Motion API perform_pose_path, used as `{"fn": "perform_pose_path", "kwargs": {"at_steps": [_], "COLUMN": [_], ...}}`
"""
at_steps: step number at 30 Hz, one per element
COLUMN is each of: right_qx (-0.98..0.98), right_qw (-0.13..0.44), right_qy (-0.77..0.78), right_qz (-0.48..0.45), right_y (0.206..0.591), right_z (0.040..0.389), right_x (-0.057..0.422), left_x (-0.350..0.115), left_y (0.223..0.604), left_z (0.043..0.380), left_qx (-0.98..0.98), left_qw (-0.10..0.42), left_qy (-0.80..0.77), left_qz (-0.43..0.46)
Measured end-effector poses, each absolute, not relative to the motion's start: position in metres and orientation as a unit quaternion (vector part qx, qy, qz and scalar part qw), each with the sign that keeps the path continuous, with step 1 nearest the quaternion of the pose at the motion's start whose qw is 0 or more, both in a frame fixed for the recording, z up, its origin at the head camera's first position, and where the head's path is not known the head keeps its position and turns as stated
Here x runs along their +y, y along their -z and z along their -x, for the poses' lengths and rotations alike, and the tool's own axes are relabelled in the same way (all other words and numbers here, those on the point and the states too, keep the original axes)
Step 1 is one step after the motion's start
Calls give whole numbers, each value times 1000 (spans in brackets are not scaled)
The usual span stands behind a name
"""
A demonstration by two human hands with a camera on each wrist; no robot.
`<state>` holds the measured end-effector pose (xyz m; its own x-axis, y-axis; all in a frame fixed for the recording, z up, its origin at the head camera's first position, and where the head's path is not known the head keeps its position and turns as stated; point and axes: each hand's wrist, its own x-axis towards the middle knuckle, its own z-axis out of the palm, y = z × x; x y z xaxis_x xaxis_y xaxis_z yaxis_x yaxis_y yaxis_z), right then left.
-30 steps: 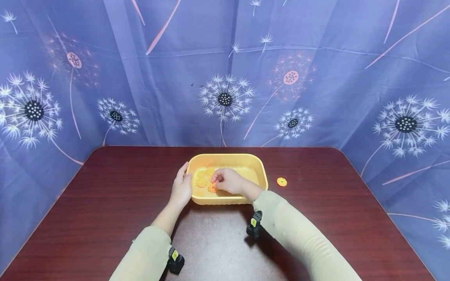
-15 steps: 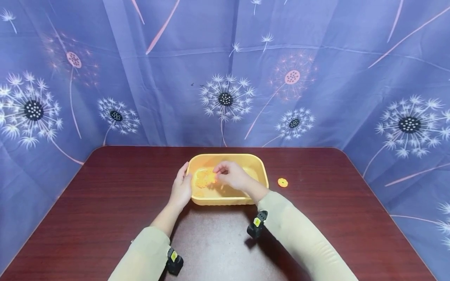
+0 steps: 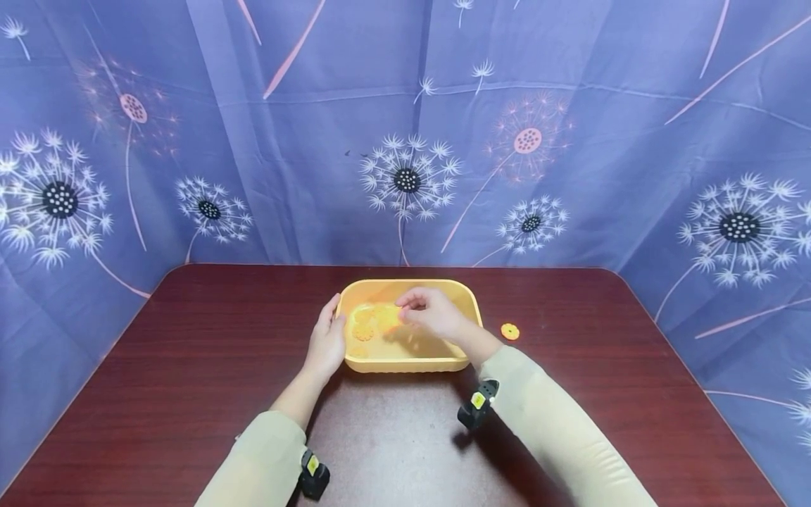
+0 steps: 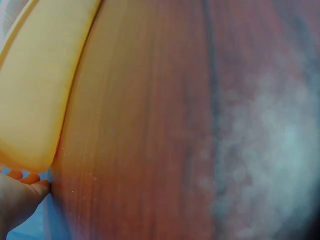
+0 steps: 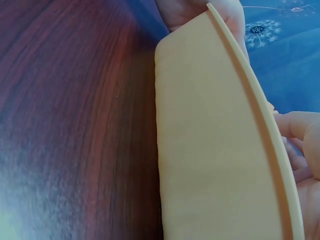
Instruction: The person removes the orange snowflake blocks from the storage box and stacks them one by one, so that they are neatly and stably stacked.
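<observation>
A yellow rectangular tub (image 3: pixel 405 365) stands on the table, its long side facing me. My left hand (image 3: pixel 327 345) holds its left end, thumb by the rim; the left wrist view shows fingertips (image 4: pixel 31 178) against the end wall. Over the middle of the tub, my right hand (image 3: pixel 434 313) pinches a small orange flower-shaped disc (image 5: pixel 271 107), mostly hidden by the fingers. More flower-shaped discs (image 3: pixel 364 332) lie in the tub's left half. One orange disc (image 3: pixel 510 332) with a hole in its centre lies on the table right of the tub.
The dark red wooden table (image 3: pixel 209 366) reaches back to a blue dandelion-print curtain (image 3: pixel 304 176) on three sides. Black wrist cameras (image 3: pixel 478 405) sit on both sleeves.
My right hand has risen and moved to the right from the discs on the tub floor, with a disc in its fingers. The left hand has stayed on the tub's end.
</observation>
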<state>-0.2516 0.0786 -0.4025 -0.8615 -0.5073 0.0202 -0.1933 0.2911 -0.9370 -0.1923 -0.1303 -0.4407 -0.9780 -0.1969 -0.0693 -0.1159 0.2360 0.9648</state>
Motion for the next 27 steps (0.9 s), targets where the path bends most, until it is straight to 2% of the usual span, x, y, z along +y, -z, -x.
{"fn": "perform_pose_path", "kwargs": {"at_steps": [27], "right_qx": [789], "right_qw": [139], "right_qy": [570], "right_qz": [182], "right_y": [387], "right_z": [254], "right_x": [112], "left_x": [-130], "left_y": [442], "left_z": [194], "left_qx": [-770], "left_qw": [33], "left_qy": [630], "left_qz": [-98]}}
